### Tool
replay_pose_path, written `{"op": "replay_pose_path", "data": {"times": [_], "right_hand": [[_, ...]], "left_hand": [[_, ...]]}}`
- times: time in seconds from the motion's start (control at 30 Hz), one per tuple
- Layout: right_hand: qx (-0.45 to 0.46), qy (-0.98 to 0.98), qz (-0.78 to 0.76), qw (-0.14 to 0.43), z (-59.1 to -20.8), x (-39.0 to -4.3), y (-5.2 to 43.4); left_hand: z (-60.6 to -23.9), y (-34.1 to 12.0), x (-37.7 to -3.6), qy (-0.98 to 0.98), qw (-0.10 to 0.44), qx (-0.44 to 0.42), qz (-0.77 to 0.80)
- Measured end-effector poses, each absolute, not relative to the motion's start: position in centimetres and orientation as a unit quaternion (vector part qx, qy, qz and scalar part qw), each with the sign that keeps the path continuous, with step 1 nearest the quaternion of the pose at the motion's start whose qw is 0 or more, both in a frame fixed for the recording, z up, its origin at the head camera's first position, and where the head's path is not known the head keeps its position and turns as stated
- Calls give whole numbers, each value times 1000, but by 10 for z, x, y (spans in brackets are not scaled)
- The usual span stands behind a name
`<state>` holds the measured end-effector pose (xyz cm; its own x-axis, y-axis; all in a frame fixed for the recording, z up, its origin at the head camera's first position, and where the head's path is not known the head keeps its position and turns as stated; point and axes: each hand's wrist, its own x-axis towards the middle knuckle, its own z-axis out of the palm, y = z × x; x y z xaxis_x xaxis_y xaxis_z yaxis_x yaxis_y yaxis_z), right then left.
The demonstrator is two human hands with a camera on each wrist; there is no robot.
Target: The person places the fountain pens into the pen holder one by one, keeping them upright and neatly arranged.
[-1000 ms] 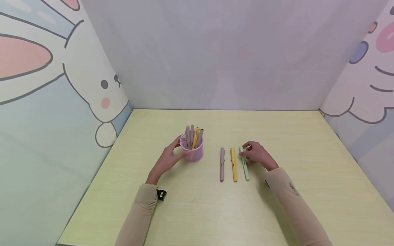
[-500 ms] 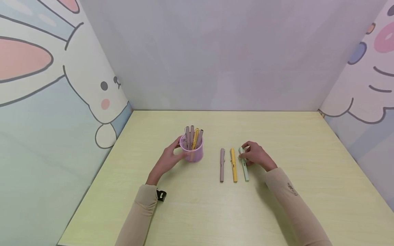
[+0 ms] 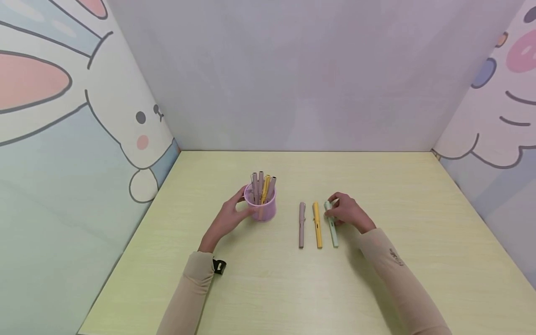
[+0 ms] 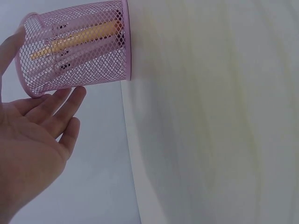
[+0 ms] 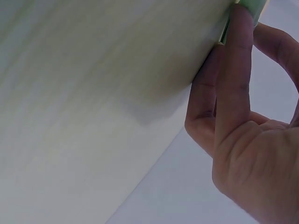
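My left hand (image 3: 227, 218) holds a pinkish-purple mesh pen cup (image 3: 269, 213) by its side, thumb at the front and fingers round the left. Several mauve pens and a yellow one stand inside it; in the left wrist view they show through the mesh (image 4: 91, 77). To the right, my right hand (image 3: 351, 214) pinches the upper end of a mint-green pen (image 3: 333, 235), which lies lengthwise on the table. The right wrist view shows only a piece of the green pen (image 5: 254, 9) between the fingertips. A yellow pen (image 3: 318, 230) and a mauve pen (image 3: 301, 230) lie beside it, untouched.
The pale wooden table (image 3: 259, 288) runs back to a plain light wall (image 3: 301, 83). Cartoon-printed panels stand at the left (image 3: 54, 195) and right (image 3: 494, 139) edges. A black wrist strap piece (image 3: 219, 266) shows by the left sleeve.
Both hands keep their places on the cup and the green pen. The head view shifts very slightly; otherwise nothing has visibly moved.
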<state>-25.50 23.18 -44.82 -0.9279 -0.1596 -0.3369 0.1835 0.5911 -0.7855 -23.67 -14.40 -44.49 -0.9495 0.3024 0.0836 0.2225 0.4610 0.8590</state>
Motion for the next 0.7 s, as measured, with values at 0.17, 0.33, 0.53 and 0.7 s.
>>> {"op": "replay_pose_path", "data": {"times": [0.17, 0.33, 0.53, 0.7], "right_hand": [[10, 874, -448, 187, -449, -256, 230], [5, 879, -441, 181, -450, -255, 229], [-1, 880, -441, 178, -449, -254, 230], [-5, 883, -434, 177, -448, -254, 230]], "left_hand": [[-445, -145, -237, 852, 38, 157, 499], [-447, -145, -236, 850, 37, 160, 500], [-447, -145, -235, 850, 37, 159, 500], [-446, -145, -236, 851, 36, 162, 499]]}}
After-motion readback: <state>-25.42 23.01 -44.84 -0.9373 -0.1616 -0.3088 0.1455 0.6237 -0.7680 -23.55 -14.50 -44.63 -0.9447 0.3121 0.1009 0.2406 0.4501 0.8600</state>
